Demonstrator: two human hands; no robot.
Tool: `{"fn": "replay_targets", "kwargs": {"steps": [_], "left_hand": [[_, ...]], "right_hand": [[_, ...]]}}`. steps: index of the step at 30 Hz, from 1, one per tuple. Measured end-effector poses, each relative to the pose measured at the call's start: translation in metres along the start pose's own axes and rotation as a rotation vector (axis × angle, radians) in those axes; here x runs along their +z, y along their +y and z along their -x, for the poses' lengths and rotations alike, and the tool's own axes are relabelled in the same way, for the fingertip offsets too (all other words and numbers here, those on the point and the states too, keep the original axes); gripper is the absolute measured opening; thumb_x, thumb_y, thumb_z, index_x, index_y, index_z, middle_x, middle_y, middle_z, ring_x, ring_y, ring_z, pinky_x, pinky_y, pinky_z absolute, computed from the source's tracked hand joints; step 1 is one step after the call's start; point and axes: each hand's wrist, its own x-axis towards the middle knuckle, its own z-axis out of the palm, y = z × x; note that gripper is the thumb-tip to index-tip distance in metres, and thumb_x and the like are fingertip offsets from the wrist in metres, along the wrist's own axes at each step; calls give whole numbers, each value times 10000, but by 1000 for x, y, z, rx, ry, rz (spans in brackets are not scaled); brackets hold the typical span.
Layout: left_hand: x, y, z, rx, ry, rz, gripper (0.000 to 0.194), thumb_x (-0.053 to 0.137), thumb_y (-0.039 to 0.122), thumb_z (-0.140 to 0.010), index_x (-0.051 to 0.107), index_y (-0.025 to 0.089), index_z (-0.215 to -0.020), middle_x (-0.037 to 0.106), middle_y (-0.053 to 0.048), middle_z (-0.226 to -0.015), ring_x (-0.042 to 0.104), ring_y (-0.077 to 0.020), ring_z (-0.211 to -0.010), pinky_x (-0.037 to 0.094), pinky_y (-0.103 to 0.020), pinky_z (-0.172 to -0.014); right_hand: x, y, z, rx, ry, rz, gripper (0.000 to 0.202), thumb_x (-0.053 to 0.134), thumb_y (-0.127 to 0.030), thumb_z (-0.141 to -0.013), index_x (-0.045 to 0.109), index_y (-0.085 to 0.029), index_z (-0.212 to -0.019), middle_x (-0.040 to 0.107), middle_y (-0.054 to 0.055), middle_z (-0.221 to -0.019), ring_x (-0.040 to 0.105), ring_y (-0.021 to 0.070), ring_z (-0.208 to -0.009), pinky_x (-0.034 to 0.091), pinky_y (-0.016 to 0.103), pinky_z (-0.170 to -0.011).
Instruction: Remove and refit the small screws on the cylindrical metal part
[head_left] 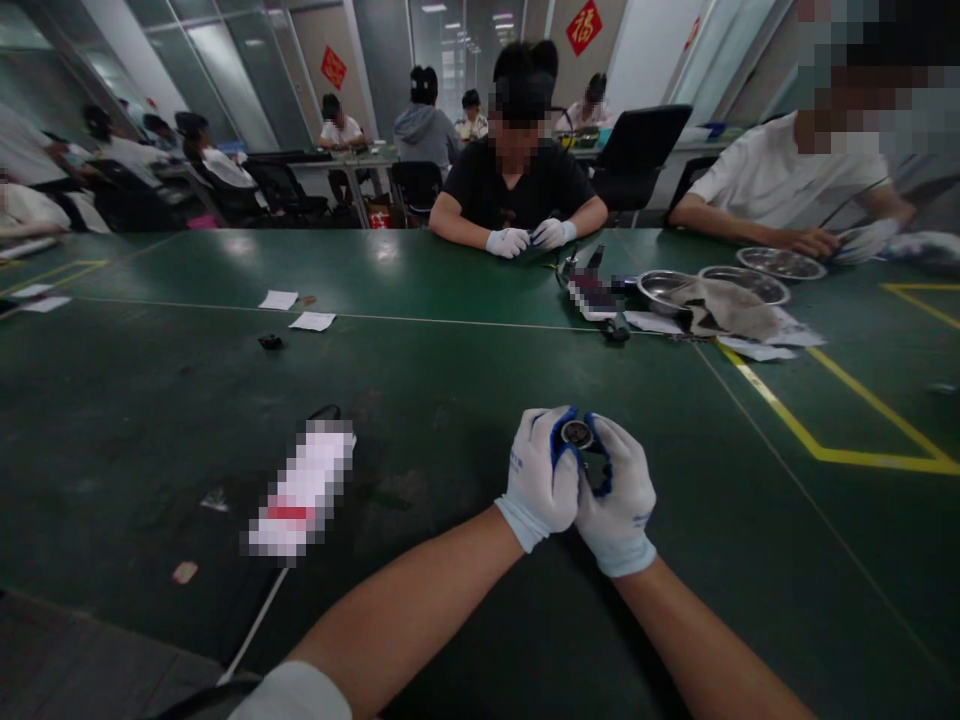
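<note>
Both my hands wear white gloves with blue-coated fingers and are held together above the green table (420,420). Between the fingertips of my left hand (541,468) is a small round dark part with a silvery rim (577,434). My right hand (616,492) touches the same part from the right, its fingers curled and its thumb near my left thumb. A dark piece seems to run from the round part toward my right fingers, but its shape is too small to tell.
A blurred white device (307,485) with a cable lies left of my hands. Ahead are metal dishes (780,263), a grey cloth (724,308), papers (313,321) and a small black item (270,342). Two people with gloved hands sit across the table. Yellow tape (885,460) marks the right side.
</note>
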Motion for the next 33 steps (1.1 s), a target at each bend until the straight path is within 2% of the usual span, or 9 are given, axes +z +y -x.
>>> {"fn": "replay_targets", "kwargs": {"steps": [9,16,18,21,25,27,30,33], "left_hand": [[1,3,2,-53,-45,-34,457,494,295,-1000,489,174,-1441,577,-156,-1282,648,-282,-1158,575,-471,-1022],[0,4,2,-125,-78,-79,455,512,335,-1002,548,192,-1433,598,-140,-1250,652,-277,-1123,583,-458,-997],[-3,-2,-3,-162,-48,-118,449,516,324,-1008,558,191,-1435,591,-147,-1262,651,-277,-1142,572,-456,-1017],[-13,-23,-20,-228,-33,-252,447,546,282,-990,582,185,-1425,583,-151,-1256,649,-283,-1144,555,-467,-1039],[-31,-59,-52,-276,-142,-530,466,596,246,-961,611,169,-1420,567,-166,-1267,628,-305,-1145,525,-496,-1071],[-36,-71,-64,-265,-264,-637,460,584,228,-969,616,159,-1422,573,-172,-1250,620,-309,-1142,528,-490,-1058],[-36,-77,-72,-215,-441,-769,461,578,223,-974,615,163,-1430,576,-178,-1270,615,-320,-1140,526,-488,-1044],[-32,-78,-75,-191,-506,-860,456,560,219,-989,609,176,-1440,576,-179,-1290,616,-321,-1136,525,-486,-1035]], "right_hand": [[-4,2,-1,-34,-2,49,583,652,-175,-954,538,-263,-1518,699,151,-1270,719,312,-1136,670,501,-861],[-3,4,-1,20,-19,53,567,644,-178,-947,551,-263,-1499,688,149,-1293,717,322,-1156,670,512,-883],[-4,4,-2,67,-21,42,561,661,-179,-937,558,-257,-1482,674,153,-1315,713,327,-1166,675,518,-885],[-9,6,-4,125,15,30,494,681,-180,-923,604,-231,-1408,670,161,-1294,722,321,-1116,686,501,-830],[-20,17,-8,180,78,51,351,669,-197,-919,660,-210,-1270,678,149,-1214,719,301,-1051,667,491,-812],[-24,26,-11,230,113,69,287,657,-225,-923,673,-198,-1208,679,148,-1180,711,299,-1044,647,484,-823],[-30,46,-16,309,181,122,228,628,-282,-934,676,-185,-1134,678,143,-1123,702,295,-1025,616,474,-837],[-41,78,-20,352,242,225,231,611,-325,-928,676,-177,-1093,673,144,-1082,687,315,-1027,592,505,-872]]}}
